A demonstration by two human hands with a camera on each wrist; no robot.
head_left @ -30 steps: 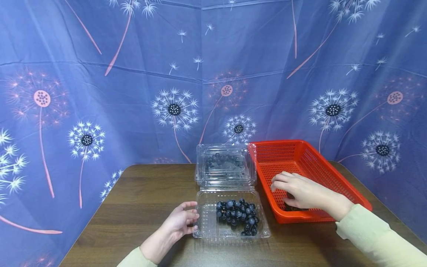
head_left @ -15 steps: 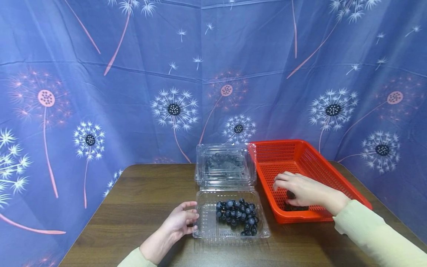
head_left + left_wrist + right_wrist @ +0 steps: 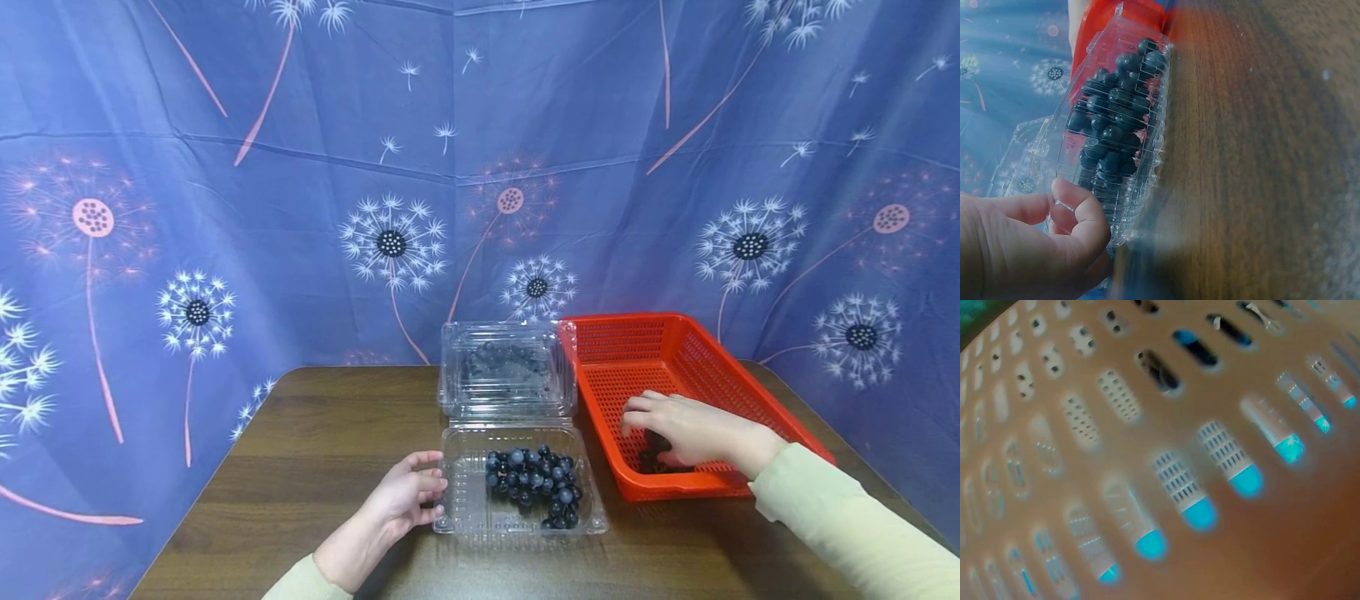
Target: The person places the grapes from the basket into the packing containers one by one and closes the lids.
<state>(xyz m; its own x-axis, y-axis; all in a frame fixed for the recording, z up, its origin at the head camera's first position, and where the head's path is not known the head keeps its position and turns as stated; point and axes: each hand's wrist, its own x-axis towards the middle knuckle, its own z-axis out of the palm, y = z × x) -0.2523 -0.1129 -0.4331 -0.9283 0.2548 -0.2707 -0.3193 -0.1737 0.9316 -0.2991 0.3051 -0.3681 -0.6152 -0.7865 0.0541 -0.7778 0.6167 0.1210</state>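
A clear plastic clamshell container (image 3: 465, 492) stands with its lid (image 3: 510, 396) folded back. On the right of its base lies a bunch of dark grapes (image 3: 528, 479), also visible through the clear wall in the left wrist view (image 3: 1113, 119). My left hand (image 3: 401, 500) holds the base's left edge with bent fingers. Inside the red plastic basket (image 3: 626, 492), near its front left corner, my right hand (image 3: 686, 429) curls round another bunch of dark grapes (image 3: 654, 454), mostly hidden under the palm. The right wrist view shows only the slotted basket wall (image 3: 1147, 437), oddly coloured.
A brown wooden table (image 3: 330, 433) carries everything. Behind it hangs a blue cloth (image 3: 300, 208) with a dandelion print. The basket stands against the container's right side, and bare wood lies to the left of the container.
My right hand has shifted slightly right and down within the basket, with more dark grapes showing under it. The left hand and container stay in place.
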